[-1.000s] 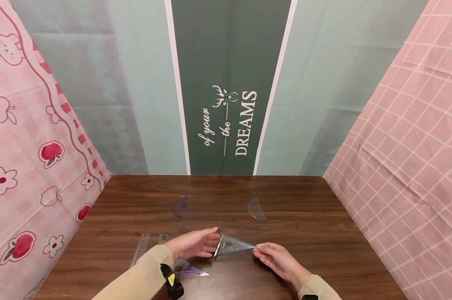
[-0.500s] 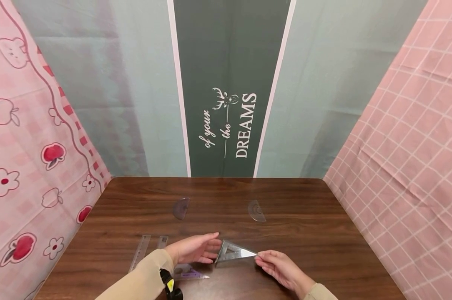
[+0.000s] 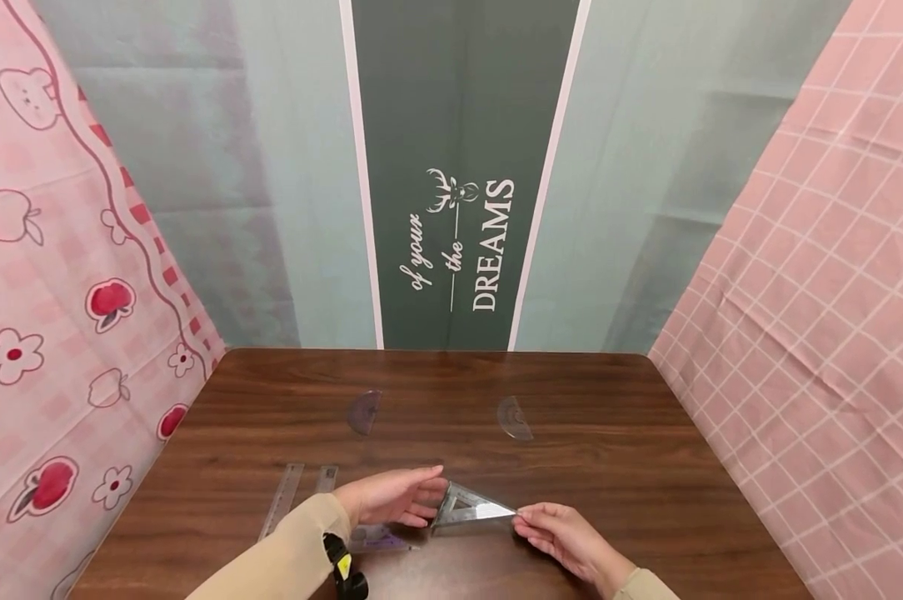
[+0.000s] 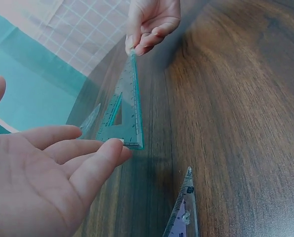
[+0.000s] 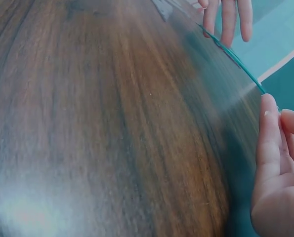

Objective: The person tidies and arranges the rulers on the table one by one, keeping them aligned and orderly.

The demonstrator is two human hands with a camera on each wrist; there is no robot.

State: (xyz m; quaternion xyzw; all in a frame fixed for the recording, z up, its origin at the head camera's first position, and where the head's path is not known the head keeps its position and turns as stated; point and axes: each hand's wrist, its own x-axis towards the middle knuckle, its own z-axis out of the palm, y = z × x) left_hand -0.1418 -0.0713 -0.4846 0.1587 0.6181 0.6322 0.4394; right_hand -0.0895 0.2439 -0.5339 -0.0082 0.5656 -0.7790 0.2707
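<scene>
A clear, greenish triangular set square is held up over the table between both hands. My right hand pinches its narrow tip between thumb and fingers; the right wrist view shows the set square almost edge-on. At the opposite, short side is my left hand, palm turned inward and fingers extended, with fingertips right at that edge. In the left wrist view those fingertips overlap the corner of the set square. A second set square with purple markings lies below my left hand, partly hidden by the wrist.
Two clear rulers lie left of my left forearm, partly covered by it. Farther back on the brown wooden table are a purplish protractor and a clear protractor. Fabric curtains surround the table.
The set square and both hands have shifted slightly toward me and to the right. The set square's tilt has changed, and a bright reflection now shows on it. The right-hand pinch stays the same.
</scene>
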